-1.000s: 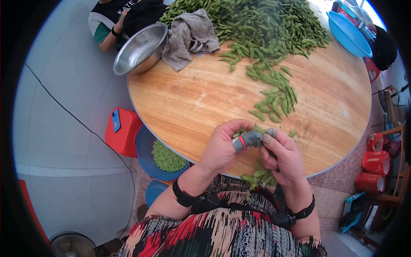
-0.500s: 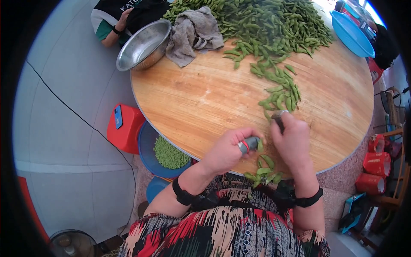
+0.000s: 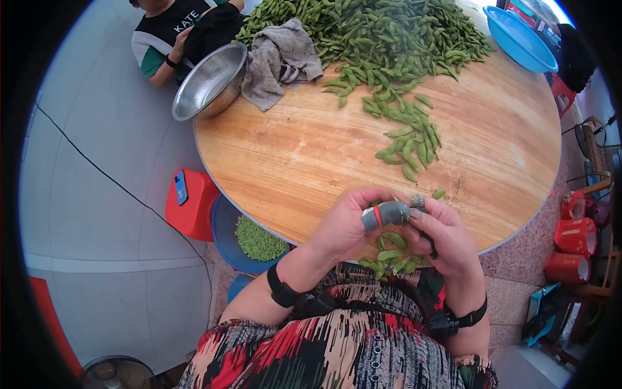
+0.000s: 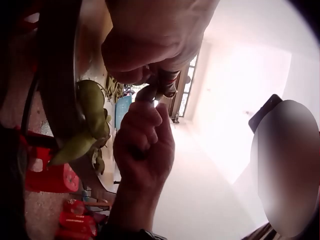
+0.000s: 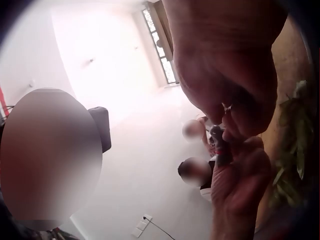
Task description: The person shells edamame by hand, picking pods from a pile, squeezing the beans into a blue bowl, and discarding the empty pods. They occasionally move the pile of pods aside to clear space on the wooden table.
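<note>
In the head view, the left hand (image 3: 350, 223) and right hand (image 3: 448, 238) meet at the fingertips above the table's near edge. Grey wrapping with a red band covers a left-hand digit; grey covering also shows on a right-hand digit. Both hands pinch a green pod, mostly hidden by the fingers. Just below them lie loose pods (image 3: 391, 254). Farther off are a trail of pods (image 3: 414, 139) and a large pod heap (image 3: 382, 35). In the left wrist view, the right hand (image 4: 145, 145) has curled fingers; pods (image 4: 91, 107) lie beside it.
A metal bowl (image 3: 210, 81) and grey cloth (image 3: 278, 61) sit at the table's left edge. Shelled beans (image 3: 258, 238) fill part of a blue basin (image 3: 223, 223), beside a red stool (image 3: 188, 211) with a phone. Another person (image 3: 172, 39) is at upper left; a blue basket (image 3: 521, 40) is at upper right.
The right hand has come back from the pod trail to the left hand, and their fingertips meet again. The pod piece visible at the left fingertips half a second ago is no longer seen there.
</note>
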A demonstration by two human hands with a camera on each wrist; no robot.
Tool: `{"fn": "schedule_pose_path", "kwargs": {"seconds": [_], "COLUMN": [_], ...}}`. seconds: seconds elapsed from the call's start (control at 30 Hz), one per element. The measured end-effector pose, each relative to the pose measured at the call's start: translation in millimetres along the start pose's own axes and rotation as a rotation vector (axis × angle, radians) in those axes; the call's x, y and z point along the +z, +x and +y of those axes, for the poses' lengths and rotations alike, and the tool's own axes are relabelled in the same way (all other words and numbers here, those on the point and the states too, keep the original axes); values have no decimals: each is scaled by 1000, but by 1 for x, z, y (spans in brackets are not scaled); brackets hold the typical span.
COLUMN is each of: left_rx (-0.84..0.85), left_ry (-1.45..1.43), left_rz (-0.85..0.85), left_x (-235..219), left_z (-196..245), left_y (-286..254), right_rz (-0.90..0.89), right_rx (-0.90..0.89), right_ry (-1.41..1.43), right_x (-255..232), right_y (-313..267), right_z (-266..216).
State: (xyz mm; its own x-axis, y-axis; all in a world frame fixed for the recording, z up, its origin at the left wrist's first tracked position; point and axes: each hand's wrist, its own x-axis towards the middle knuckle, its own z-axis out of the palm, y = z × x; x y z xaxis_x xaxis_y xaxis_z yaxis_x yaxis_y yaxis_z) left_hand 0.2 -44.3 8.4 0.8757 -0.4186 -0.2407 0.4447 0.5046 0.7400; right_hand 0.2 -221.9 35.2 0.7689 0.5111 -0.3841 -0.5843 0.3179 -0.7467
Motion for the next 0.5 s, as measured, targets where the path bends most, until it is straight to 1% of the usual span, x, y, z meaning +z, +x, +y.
{"fn": "schedule_pose_path", "kwargs": {"seconds": [0.03,0.1,0.17,0.2,0.27,0.4,0.43,0.5], "left_rx": [1,192,188,186,206,224,224,284], "left_ry": [3,13,38,61,73,94,94,140], "left_rz": [2,108,117,126,140,194,194,224], "left_x": [2,7,6,5,5,7,8,11], "left_z": [-1,-2,1,3,2,2,1,-2], "left_y": [2,4,2,2,3,4,4,7], "right_rz": [16,-9,-36,-38,-107,-79,-69,-55], "right_rx": [-30,-50,-87,-89,-59,-39,-38,-42], "right_ry": [-121,-161,-177,-180,-138,-83,-117,-156], "right_x": [2,3,5,5,4,4,2,2], "right_y": [-2,-5,-5,-5,-3,1,3,5], "right_z": [0,0,-1,-3,-4,2,3,2]}}
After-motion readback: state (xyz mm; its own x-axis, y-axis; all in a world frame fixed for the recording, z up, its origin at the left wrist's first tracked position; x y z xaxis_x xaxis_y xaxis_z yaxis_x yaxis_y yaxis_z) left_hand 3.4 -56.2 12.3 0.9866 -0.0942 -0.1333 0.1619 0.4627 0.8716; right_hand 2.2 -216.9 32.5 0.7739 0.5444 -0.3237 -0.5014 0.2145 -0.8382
